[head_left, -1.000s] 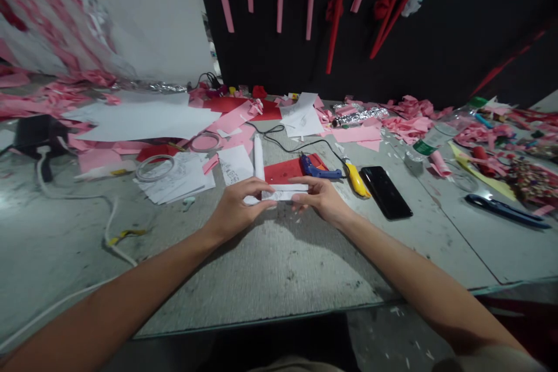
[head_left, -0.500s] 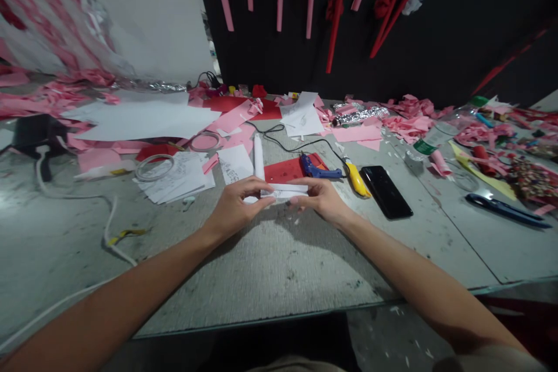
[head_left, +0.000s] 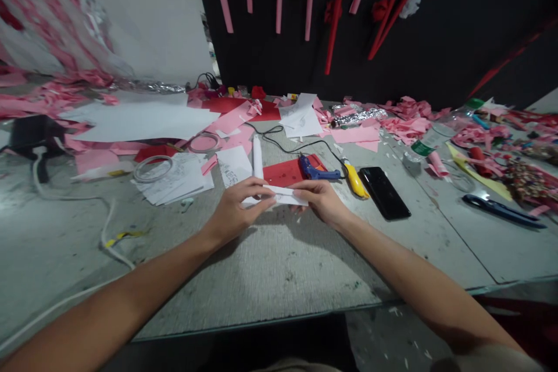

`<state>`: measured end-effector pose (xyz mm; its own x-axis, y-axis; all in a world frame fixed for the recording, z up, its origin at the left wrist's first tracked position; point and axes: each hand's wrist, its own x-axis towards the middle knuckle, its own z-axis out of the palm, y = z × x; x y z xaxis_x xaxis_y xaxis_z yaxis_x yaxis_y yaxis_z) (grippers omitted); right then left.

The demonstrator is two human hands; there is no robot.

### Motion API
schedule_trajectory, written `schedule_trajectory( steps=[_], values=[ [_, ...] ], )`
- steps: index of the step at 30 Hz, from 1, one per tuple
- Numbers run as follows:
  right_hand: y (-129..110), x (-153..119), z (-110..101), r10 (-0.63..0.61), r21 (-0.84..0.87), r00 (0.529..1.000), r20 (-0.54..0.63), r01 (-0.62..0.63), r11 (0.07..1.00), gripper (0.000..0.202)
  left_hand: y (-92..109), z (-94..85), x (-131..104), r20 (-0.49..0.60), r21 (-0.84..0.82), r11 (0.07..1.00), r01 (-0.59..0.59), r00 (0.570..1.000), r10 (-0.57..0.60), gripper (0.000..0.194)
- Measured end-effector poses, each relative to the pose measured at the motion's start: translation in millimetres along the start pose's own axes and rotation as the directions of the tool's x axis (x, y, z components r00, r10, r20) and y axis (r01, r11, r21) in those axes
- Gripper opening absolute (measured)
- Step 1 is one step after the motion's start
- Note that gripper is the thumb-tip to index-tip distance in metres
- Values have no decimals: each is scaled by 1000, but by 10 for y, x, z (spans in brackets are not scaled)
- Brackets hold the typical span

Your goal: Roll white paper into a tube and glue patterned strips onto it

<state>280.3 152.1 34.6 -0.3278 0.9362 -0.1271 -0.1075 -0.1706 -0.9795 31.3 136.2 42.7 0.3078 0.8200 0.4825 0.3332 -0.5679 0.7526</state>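
Between my two hands is a folded strip of white paper [head_left: 284,195], held level just above the table. My left hand [head_left: 242,203] pinches its left end between thumb and fingers. At the other end my right hand [head_left: 323,200] grips it, thumb on top and fingers underneath. Just beyond stands or lies a white paper tube [head_left: 257,158]; a red sheet [head_left: 283,172] is beside it. On that sheet rests a blue glue gun [head_left: 320,170]. A yellow-handled tool [head_left: 356,181] and a black phone [head_left: 384,193] lie to the right of my right hand.
Printed papers [head_left: 178,177] and a coiled white ring [head_left: 153,168] lie at left, near a black power box [head_left: 37,136] with a white cable [head_left: 108,215]. At right are a plastic bottle [head_left: 425,145] and a dark blue cutter [head_left: 503,211]. Pink paper scraps [head_left: 412,116] line the back.
The paper strip has tilted slightly, its right end lower. My right thumb has moved from below onto the top of the strip, and its fingers now show underneath.
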Motion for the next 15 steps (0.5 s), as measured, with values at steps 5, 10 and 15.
schedule_trajectory(
  steps=[5,10,15],
  values=[
    [22,44,-3,-35,-20,995,-91,33,999,34,86,-37,-48,-119,151,977,-148,979,167,46],
    [24,31,7,-86,-109,994,-67,78,991,33,59,3,-48,-95,185,978,-101,988,120,33],
    [29,7,29,-97,-163,995,-12,94,982,31,-31,74,-42,-3,107,992,63,998,-63,21]
  ],
)
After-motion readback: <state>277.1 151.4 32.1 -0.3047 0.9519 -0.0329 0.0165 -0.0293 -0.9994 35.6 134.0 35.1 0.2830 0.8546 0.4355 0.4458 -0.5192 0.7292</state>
